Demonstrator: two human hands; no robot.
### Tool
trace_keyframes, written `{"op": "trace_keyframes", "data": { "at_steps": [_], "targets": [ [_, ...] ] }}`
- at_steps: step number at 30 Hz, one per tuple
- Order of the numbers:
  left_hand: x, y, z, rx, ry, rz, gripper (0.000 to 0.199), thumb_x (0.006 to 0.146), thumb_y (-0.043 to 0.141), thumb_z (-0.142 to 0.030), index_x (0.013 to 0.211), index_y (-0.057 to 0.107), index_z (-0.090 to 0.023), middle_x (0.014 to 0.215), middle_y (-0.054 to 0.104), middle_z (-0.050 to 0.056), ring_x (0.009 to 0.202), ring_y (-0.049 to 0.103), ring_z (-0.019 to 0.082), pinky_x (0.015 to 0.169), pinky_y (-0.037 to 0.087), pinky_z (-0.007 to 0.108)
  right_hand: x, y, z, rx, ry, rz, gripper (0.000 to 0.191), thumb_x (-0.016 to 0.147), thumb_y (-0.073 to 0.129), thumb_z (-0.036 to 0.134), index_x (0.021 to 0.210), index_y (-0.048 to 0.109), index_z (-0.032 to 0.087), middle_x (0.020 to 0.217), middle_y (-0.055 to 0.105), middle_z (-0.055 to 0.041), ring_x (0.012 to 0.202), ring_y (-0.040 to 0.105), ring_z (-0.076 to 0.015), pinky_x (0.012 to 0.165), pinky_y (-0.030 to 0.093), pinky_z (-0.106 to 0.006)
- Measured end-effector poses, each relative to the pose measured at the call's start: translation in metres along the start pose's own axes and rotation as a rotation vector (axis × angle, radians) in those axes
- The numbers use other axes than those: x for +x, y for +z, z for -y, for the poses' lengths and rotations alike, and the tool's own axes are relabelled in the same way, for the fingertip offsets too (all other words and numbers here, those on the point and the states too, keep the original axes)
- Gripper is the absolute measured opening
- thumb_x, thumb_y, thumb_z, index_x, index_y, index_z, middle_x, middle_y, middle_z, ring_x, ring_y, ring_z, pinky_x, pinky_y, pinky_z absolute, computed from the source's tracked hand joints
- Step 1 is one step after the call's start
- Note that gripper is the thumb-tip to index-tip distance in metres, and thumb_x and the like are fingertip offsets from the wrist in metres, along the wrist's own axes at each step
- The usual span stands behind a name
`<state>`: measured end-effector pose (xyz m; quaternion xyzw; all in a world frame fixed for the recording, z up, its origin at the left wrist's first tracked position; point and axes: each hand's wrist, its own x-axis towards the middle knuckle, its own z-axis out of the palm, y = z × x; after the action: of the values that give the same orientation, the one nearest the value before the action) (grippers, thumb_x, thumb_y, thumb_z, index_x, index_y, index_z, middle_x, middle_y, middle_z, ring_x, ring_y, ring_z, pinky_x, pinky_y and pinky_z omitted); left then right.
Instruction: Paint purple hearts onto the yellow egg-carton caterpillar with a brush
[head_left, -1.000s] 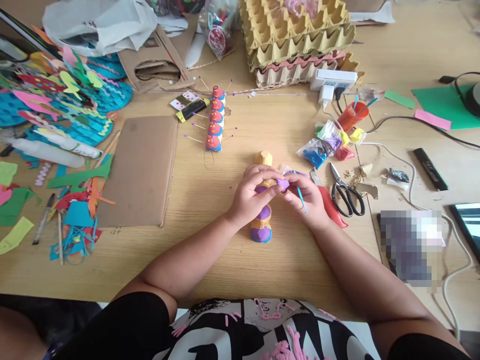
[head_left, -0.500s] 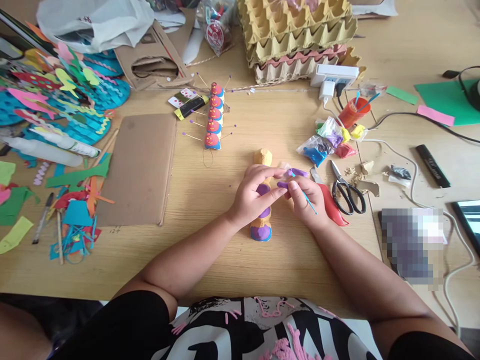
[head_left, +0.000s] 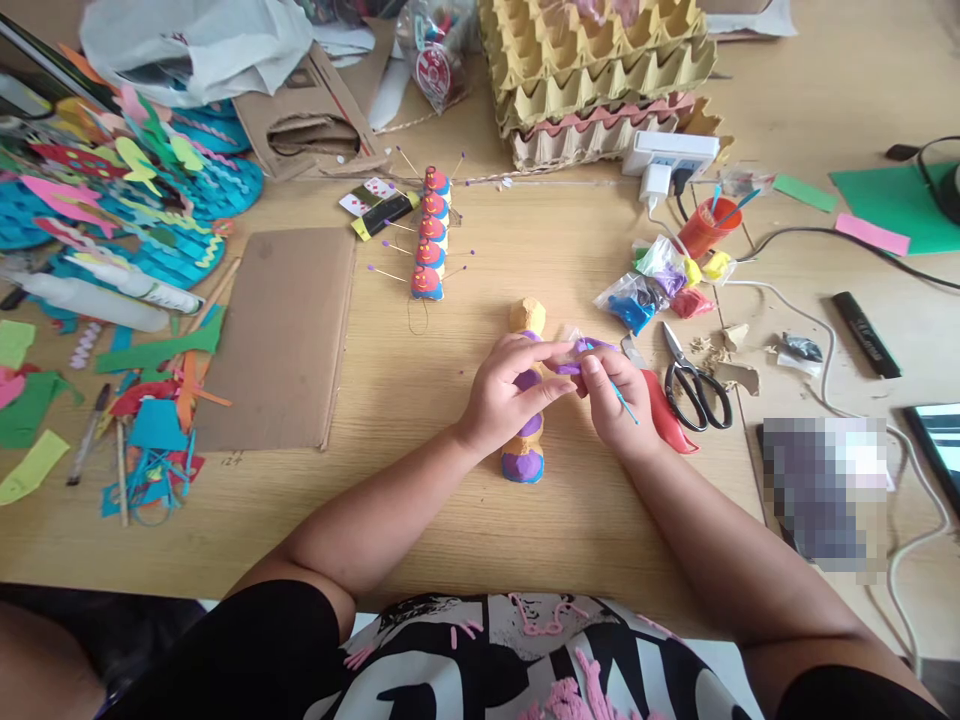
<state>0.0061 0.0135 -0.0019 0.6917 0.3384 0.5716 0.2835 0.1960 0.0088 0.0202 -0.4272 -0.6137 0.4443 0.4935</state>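
Observation:
My left hand (head_left: pixel 504 388) pinches a piece of purple clay (head_left: pixel 567 369) between thumb and fingers. Close against it, my right hand (head_left: pixel 619 402) is closed around a thin blue stick tool (head_left: pixel 625 404), and its fingertips also meet the clay. More purple clay and a clear wrapper show just behind the fingertips. Under my left hand lies an egg-carton strip (head_left: pixel 523 466), its bumps partly covered in purple clay with blue at the near end; my hand hides part of its middle. Farther off stands a similar strip (head_left: pixel 427 282) in red and blue with purple-tipped sticks poking out.
Black-handled scissors (head_left: pixel 697 392) and a red object (head_left: pixel 669 415) lie right of my hand. Bagged clay (head_left: pixel 636 307), an orange cup (head_left: pixel 705 228) and a power strip (head_left: pixel 670 150) sit beyond. Stacked egg trays (head_left: pixel 600 90) are at the back; cardboard (head_left: pixel 270 340) lies left.
The purple clay between my fingertips has shifted slightly, and the blue stick tool has moved a little to the right. Both hands stay in nearly the same place.

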Motion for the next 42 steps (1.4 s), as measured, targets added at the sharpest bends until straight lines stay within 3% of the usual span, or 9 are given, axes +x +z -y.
{"op": "trace_keyframes", "data": {
  "at_steps": [2,6,12,18,23,28,31,37,42],
  "targets": [
    [0.000,0.001,0.000,0.009,0.005,0.004,0.034,0.103,0.090,-0.041,0.135,0.087,-0.031,0.109,0.087,0.004,0.103,0.078,0.020,0.104,0.062,0.038,-0.001,0.000,-0.002,0.002,0.017,-0.028,0.068,0.107,0.065,0.082,0.072,0.062,0.025,0.065,0.058,0.0005,0.062,0.050,-0.0159,0.061,0.042,-0.033],
    [0.003,0.002,-0.001,0.027,0.011,-0.014,0.012,0.107,0.086,-0.036,0.116,0.091,-0.030,0.105,0.088,0.003,0.099,0.079,0.018,0.106,0.063,0.039,-0.002,-0.001,-0.005,-0.034,0.003,0.015,0.072,0.110,0.056,0.085,0.070,0.059,0.025,0.064,0.056,-0.0003,0.062,0.050,-0.0168,0.062,0.041,-0.035],
    [0.002,0.001,-0.001,0.038,0.013,-0.042,0.009,0.106,0.086,-0.035,0.110,0.091,-0.030,0.098,0.086,0.002,0.098,0.078,0.019,0.104,0.062,0.037,-0.001,-0.002,0.000,-0.081,-0.047,0.079,0.058,0.107,0.067,0.082,0.091,0.066,0.026,0.080,0.065,-0.0014,0.073,0.056,-0.0192,0.070,0.048,-0.036],
    [0.003,0.000,-0.007,0.122,0.029,-0.018,0.032,0.111,0.080,-0.040,0.140,0.083,-0.027,0.108,0.087,0.004,0.102,0.079,0.019,0.100,0.062,0.036,0.000,0.000,0.002,-0.042,-0.041,0.027,0.060,0.111,0.064,0.077,0.080,0.061,0.025,0.073,0.060,0.0002,0.069,0.053,-0.0175,0.068,0.047,-0.034],
    [0.006,0.001,-0.009,0.139,0.062,-0.009,0.013,0.109,0.082,-0.036,0.114,0.087,-0.026,0.102,0.087,0.003,0.095,0.079,0.018,0.097,0.062,0.036,-0.001,-0.002,-0.002,-0.041,-0.048,0.082,0.063,0.113,0.060,0.076,0.076,0.061,0.025,0.069,0.057,0.0003,0.065,0.050,-0.0166,0.064,0.043,-0.034],
    [0.005,0.001,-0.010,0.119,0.042,-0.048,0.007,0.109,0.082,-0.031,0.107,0.086,-0.026,0.096,0.085,0.001,0.095,0.077,0.018,0.095,0.061,0.034,-0.002,-0.003,-0.003,-0.065,-0.105,0.069,0.056,0.111,0.063,0.076,0.089,0.065,0.025,0.077,0.062,-0.0005,0.070,0.055,-0.0181,0.067,0.046,-0.035],
    [0.004,0.001,-0.010,0.130,0.034,-0.055,0.012,0.111,0.079,-0.033,0.103,0.083,-0.026,0.094,0.084,0.000,0.093,0.076,0.017,0.092,0.059,0.034,-0.002,-0.002,0.000,-0.100,-0.129,0.060,0.047,0.113,0.068,0.067,0.092,0.065,0.025,0.079,0.062,0.0004,0.069,0.052,-0.0167,0.067,0.045,-0.034],
    [0.003,0.000,-0.013,0.196,-0.022,0.046,0.028,0.118,0.066,-0.050,0.115,0.078,-0.024,0.102,0.083,0.003,0.091,0.074,0.019,0.089,0.055,0.036,-0.004,-0.002,0.000,-0.123,-0.119,0.027,0.055,0.115,0.062,0.069,0.082,0.062,0.025,0.072,0.058,0.0007,0.066,0.049,-0.0162,0.064,0.041,-0.034],
    [0.002,0.002,-0.013,0.224,-0.036,0.077,0.035,0.122,0.055,-0.048,0.098,0.067,-0.025,0.085,0.072,0.001,0.082,0.065,0.019,0.084,0.049,0.038,-0.002,-0.002,0.000,-0.085,-0.046,0.086,0.065,0.112,0.060,0.078,0.075,0.061,0.024,0.068,0.055,0.0009,0.064,0.048,-0.0160,0.063,0.041,-0.034]
  ]
}}
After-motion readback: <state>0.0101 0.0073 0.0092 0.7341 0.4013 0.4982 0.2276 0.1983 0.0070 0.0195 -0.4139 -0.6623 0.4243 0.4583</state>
